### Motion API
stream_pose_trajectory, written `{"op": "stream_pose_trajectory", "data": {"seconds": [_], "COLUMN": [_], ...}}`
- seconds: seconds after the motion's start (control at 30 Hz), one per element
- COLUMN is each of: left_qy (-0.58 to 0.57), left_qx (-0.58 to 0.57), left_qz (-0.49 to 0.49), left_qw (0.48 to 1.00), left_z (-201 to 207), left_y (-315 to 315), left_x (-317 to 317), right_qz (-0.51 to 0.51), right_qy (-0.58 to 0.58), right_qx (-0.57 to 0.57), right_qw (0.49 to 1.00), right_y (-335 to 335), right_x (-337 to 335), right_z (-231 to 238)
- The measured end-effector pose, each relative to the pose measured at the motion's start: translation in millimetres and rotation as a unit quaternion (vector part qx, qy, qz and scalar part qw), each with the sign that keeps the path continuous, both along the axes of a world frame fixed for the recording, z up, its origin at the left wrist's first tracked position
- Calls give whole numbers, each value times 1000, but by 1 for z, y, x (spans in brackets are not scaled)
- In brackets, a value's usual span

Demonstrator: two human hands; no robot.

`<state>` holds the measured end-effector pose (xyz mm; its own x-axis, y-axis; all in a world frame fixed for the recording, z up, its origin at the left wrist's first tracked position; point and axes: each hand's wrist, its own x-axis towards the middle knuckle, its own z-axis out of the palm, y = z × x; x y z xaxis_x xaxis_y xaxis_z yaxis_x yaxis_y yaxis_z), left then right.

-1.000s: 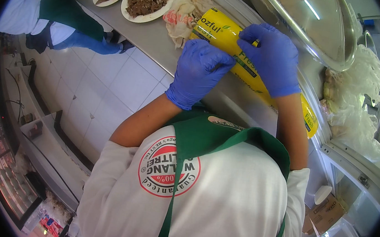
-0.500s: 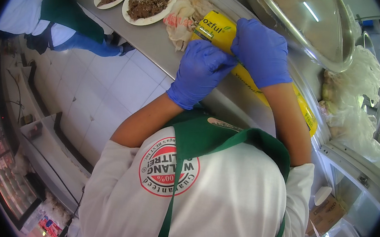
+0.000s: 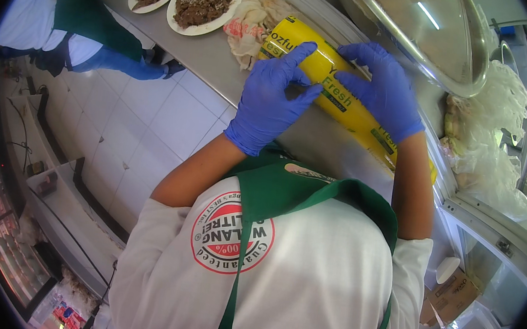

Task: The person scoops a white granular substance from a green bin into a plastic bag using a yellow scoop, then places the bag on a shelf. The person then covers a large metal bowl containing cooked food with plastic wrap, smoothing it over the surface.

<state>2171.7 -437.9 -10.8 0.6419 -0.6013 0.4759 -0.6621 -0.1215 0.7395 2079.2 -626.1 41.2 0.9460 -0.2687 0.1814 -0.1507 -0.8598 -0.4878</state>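
A long yellow cylinder, which looks like a roll of cling wrap, lies slantwise on the steel counter in front of me. My left hand, in a blue glove, is at its near side toward the left end. Its fingers are stretched and apart, the index reaching onto the yellow surface. On the far side, my gloved right hand has thumb and fingers spread over the roll's upper edge. Whether either hand presses on the roll, I cannot tell. Loose film cannot be made out.
Several white plates of brown chopped food line the counter at upper left. A crumpled cloth lies beside the roll. A large metal-rimmed clear lid and plastic bags stand at right. Another person in a green apron is across the floor.
Both hands have opened from closed grips on the roll and moved apart, the right one further right. More of the roll's yellow surface shows between them.
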Motion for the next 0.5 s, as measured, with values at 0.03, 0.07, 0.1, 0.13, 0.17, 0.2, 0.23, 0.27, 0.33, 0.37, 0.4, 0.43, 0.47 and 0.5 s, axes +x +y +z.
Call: {"op": "stream_pose_trajectory", "data": {"seconds": [0.03,0.07,0.1,0.13,0.17,0.2,0.23,0.27,0.33,0.37,0.4,0.43,0.47,0.5], "left_qy": [9,41,73,104,111,118,125,129,138,123,108,92,91,89], "left_qx": [20,23,26,30,40,50,60,78,114,127,140,154,165,176], "left_qz": [3,-6,-15,-25,-20,-15,-10,-12,-15,-21,-27,-33,-30,-27], "left_qw": [1000,999,997,994,993,992,990,989,984,984,984,983,982,980], "left_z": [2,4,7,8,8,8,9,10,15,18,21,24,25,27], "left_y": [0,0,1,2,2,3,4,4,3,3,3,3,3,3], "left_x": [0,0,2,3,5,7,9,13,19,20,21,22,21,20], "right_qz": [0,1,-6,-13,-21,-19,-17,-16,-49,-65,-68,-72,-75,-74], "right_qy": [-11,-21,-17,-13,-10,-15,-21,-26,-26,-25,-28,-31,-34,-32], "right_qx": [25,50,35,21,7,-17,-41,-64,-10,18,19,20,21,20], "right_qw": [1000,999,999,1000,1000,1000,999,997,998,997,997,997,996,997], "right_y": [5,10,14,19,23,27,30,34,45,48,48,48,48,48], "right_x": [-3,-5,-6,-6,-5,-4,-3,-2,-1,-2,-3,-4,-4,-4], "right_z": [0,1,3,5,6,4,1,-2,-8,-11,-12,-14,-16,-16]}}
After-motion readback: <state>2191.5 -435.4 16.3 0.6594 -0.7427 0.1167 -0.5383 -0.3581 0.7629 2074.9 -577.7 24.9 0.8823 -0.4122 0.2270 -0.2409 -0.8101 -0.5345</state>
